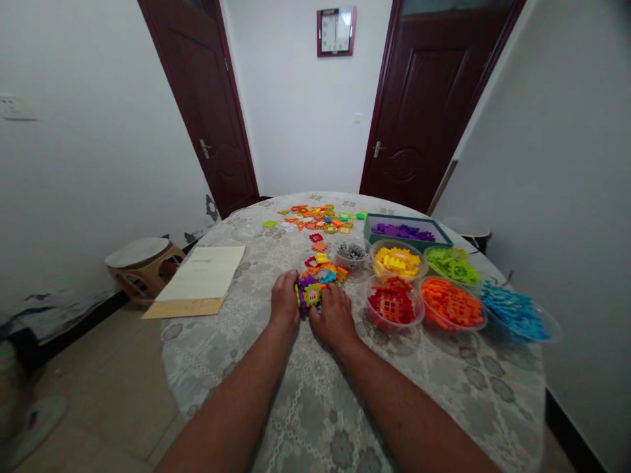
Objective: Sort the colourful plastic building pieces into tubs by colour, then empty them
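Note:
My left hand (284,299) and my right hand (334,313) rest on the round table (305,407), both closed around a small cluster of interlocked plastic pieces (310,293) in purple, green, yellow and pink. The fingers curl inward on either side of it. Just behind the cluster lies a small pile of orange, blue and yellow pieces (325,270). More loose pieces (315,220) are scattered farther back on the table.
Clear bowls to the right hold red pieces (393,303), orange pieces (451,303), yellow pieces (397,261), green pieces (451,263), blue pieces (515,312) and grey pieces (351,251). A teal box (404,230) holds purple ones. A paper envelope (200,279) lies left. A stool (140,259) stands beside the table.

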Action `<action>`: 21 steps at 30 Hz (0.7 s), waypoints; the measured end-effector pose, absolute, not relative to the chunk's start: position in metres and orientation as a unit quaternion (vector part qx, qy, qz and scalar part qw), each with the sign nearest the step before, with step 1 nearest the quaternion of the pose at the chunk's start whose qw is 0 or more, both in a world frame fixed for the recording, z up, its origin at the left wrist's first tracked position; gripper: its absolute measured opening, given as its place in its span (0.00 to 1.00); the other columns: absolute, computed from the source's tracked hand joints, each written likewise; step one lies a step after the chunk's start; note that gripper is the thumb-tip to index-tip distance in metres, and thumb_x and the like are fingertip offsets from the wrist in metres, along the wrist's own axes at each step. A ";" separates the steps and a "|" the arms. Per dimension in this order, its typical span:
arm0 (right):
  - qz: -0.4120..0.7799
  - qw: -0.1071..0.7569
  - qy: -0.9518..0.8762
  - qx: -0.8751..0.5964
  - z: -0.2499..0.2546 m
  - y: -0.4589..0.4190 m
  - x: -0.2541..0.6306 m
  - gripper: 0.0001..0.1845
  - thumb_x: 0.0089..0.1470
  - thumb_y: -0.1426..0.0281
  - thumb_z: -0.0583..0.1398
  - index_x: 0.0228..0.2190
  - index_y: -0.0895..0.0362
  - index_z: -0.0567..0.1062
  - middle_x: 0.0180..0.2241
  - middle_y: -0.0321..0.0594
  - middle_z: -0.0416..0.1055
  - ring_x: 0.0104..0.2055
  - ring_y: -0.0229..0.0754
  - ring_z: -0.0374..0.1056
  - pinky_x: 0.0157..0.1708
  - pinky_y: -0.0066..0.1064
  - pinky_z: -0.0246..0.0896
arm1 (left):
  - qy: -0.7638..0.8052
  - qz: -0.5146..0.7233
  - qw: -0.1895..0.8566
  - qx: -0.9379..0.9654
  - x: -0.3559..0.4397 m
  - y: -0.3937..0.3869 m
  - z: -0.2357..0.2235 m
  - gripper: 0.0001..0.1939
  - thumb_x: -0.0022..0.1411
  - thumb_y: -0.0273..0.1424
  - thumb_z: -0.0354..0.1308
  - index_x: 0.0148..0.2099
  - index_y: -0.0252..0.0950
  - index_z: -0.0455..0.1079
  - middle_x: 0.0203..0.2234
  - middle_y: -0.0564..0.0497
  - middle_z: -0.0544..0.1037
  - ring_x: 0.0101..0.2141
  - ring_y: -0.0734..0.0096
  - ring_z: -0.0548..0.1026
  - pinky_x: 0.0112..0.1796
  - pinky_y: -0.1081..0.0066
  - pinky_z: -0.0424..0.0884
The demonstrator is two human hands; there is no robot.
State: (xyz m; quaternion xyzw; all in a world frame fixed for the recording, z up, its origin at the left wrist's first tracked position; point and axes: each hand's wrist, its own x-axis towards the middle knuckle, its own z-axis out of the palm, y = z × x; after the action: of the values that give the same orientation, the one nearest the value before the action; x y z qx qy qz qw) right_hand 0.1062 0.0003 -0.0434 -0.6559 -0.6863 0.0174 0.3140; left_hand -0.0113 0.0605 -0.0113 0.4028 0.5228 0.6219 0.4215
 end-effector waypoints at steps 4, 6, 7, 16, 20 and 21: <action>0.030 0.327 -0.685 -0.650 -0.041 0.000 0.108 0.17 0.60 0.68 0.61 0.51 0.57 0.73 0.59 0.55 0.69 0.59 0.56 0.64 0.61 0.47 0.57 | 0.475 0.634 0.491 0.363 -0.004 0.055 -0.014 0.24 0.57 0.53 0.62 0.40 0.36 0.70 0.30 0.53 0.74 0.31 0.67 0.75 0.36 0.66 0.74; 0.035 0.336 -0.684 -0.647 -0.039 0.000 0.108 0.17 0.60 0.69 0.61 0.50 0.56 0.73 0.58 0.54 0.69 0.58 0.56 0.64 0.60 0.46 0.58 | 0.449 0.633 0.521 0.355 -0.003 0.051 -0.015 0.25 0.57 0.54 0.65 0.39 0.36 0.70 0.28 0.55 0.73 0.30 0.69 0.74 0.35 0.68 0.73; 0.038 0.340 -0.682 -0.646 -0.039 0.000 0.109 0.16 0.60 0.69 0.61 0.50 0.55 0.73 0.57 0.54 0.70 0.58 0.56 0.65 0.60 0.46 0.58 | 0.441 0.633 0.528 0.357 -0.003 0.049 -0.015 0.25 0.57 0.54 0.66 0.39 0.36 0.71 0.29 0.55 0.74 0.30 0.69 0.74 0.35 0.69 0.73; 0.051 0.389 -0.675 -0.624 -0.048 0.007 0.112 0.18 0.59 0.69 0.61 0.51 0.55 0.73 0.55 0.51 0.70 0.58 0.55 0.65 0.60 0.48 0.60 | 0.438 0.595 0.523 0.426 -0.007 0.043 -0.021 0.30 0.56 0.38 0.72 0.59 0.37 0.72 0.48 0.42 0.81 0.43 0.59 0.80 0.46 0.62 0.76; 0.069 0.425 -0.670 -0.605 -0.048 0.009 0.114 0.15 0.60 0.69 0.60 0.49 0.54 0.74 0.54 0.50 0.70 0.56 0.53 0.67 0.59 0.47 0.62 | 0.475 0.585 0.450 0.480 -0.008 0.045 -0.024 0.31 0.55 0.28 0.70 0.62 0.41 0.72 0.52 0.43 0.79 0.49 0.57 0.79 0.52 0.59 0.74; 0.075 0.431 -0.670 -0.600 -0.047 0.010 0.115 0.15 0.59 0.69 0.60 0.48 0.54 0.74 0.54 0.50 0.70 0.56 0.53 0.67 0.59 0.48 0.63 | 0.479 0.584 0.436 0.489 -0.008 0.045 -0.024 0.31 0.55 0.27 0.69 0.62 0.41 0.72 0.53 0.43 0.79 0.50 0.57 0.79 0.53 0.58 0.73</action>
State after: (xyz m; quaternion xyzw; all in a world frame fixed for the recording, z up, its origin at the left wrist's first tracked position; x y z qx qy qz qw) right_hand 0.1146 0.0097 -0.0474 -0.6000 -0.6697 0.0747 0.4313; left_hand -0.0076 0.0445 -0.0242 0.4892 0.4793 0.5841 0.4356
